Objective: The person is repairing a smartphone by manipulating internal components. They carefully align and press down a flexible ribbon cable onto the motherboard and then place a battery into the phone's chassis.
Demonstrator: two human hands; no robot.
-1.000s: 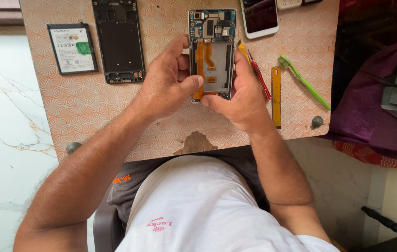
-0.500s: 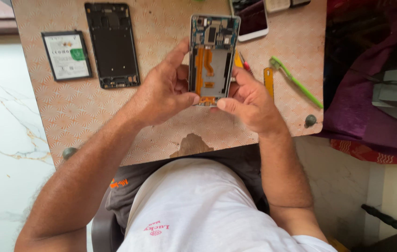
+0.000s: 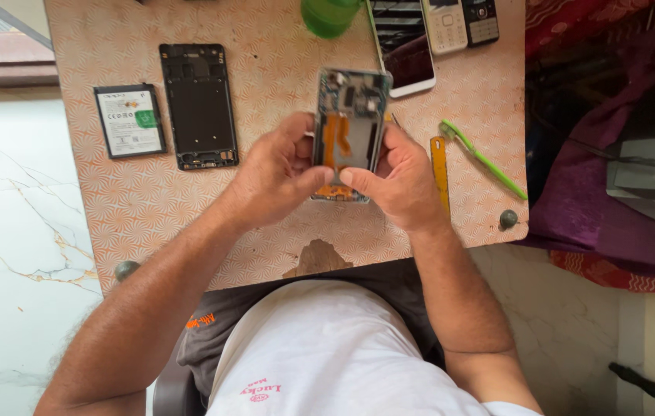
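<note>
the table [image 3: 189, 223] is the biggest thing here, a small top with an orange-and-cream swirl pattern, a worn patch at its near edge and round dark knobs at its near corners. to its left lies a pale marble floor [image 3: 11, 231]; to its right a heap of purple and red cloth [image 3: 597, 192].

both forearms reach in from below over a white shirt. the left hand [image 3: 277, 173] and right hand [image 3: 397, 173] meet over the middle of the table, each grip clamped on the opened phone [image 3: 349, 123], which they hold between them just above the tabletop, long axis pointing away from the person. its back is off, showing a circuit board at the far end and orange ribbon cable down the middle. the left thumb presses on its lower left edge, the right thumb on its lower right, and the fingers wrap behind the sides.

well to the left lies a black phone frame [image 3: 198, 104], flat, and just beside it, further left, a flat battery [image 3: 129, 121] with a white label and green tab. at the far edge sit a green round container [image 3: 330, 15], a smartphone [image 3: 404, 46] face up, and a keypad phone [image 3: 447, 25]. right of the hands lie a yellow ruler [image 3: 440, 166] and, near it, a green plastic pry tool [image 3: 485, 158], angled.
</note>
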